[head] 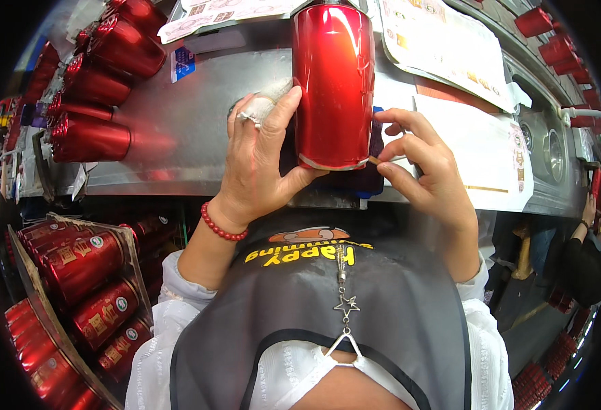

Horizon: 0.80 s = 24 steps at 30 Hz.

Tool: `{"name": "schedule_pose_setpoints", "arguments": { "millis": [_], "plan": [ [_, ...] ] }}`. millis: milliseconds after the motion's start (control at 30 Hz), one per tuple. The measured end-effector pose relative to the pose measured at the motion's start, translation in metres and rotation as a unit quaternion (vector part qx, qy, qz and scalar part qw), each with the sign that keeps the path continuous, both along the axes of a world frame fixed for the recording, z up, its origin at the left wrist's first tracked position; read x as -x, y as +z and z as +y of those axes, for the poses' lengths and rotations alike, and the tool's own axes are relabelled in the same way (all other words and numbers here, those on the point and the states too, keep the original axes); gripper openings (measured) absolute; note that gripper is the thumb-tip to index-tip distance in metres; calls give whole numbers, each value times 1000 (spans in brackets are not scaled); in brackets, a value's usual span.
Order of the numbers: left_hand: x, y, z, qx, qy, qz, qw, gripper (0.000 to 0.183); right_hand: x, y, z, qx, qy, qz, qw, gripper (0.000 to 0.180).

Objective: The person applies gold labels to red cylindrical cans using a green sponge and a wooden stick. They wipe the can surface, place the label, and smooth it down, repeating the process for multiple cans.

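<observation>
A glossy red bottle (334, 87) lies before me, its mouth end pointing away. My left hand (257, 148) steadies its left side, thumb under the near end and a fingertip on the wall. White cloth or finger wrapping (259, 108) covers part of that hand's fingers. Between thumb and fingertips, my right hand (423, 161) pinches a small brownish strip (375, 160) at the bottle's lower right edge. Dark blue cloth or padding (376, 138) shows beneath the bottle, mostly hidden by it.
Red bottles (93, 136) lie at the left of the metal bench (193, 138). Printed decal sheets (449, 46) and a white sheet (454, 143) lie at right. A crate (34, 292) of decorated red bottles (82, 259) stands below left. Another person's arm (580, 233) shows far right.
</observation>
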<state>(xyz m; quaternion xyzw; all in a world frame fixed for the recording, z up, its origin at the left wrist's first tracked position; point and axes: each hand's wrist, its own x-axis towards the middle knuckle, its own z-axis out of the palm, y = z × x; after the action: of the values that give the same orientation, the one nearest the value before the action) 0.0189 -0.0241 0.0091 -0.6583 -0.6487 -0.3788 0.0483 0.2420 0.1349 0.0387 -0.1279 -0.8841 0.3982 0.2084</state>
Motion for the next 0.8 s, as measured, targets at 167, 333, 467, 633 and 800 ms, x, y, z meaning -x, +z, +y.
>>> {"name": "schedule_pose_setpoints", "arguments": {
  "millis": [167, 333, 467, 633, 800],
  "plan": [
    [-1, 1, 0, -25, 8, 39, 999, 92, -6, 22, 1, 71, 18, 4, 997, 9],
    [-2, 2, 3, -14, -6, 47, 999, 89, -12, 37, 9, 48, 80, 50, 994, 7],
    [-5, 10, 0, 18, -8, 47, 999, 81, -8, 53, 11, 67, 117, 84, 987, 11],
    [-12, 10, 3, 17, -15, -6, 1000, 82, -26, 76, 37, 21, 96, 136, 986, 12],
    [-12, -6, -8, 16, 28, -19, 999, 84, -97, 77, 149, 159, -150, 147, 965, 15]
  ]
}}
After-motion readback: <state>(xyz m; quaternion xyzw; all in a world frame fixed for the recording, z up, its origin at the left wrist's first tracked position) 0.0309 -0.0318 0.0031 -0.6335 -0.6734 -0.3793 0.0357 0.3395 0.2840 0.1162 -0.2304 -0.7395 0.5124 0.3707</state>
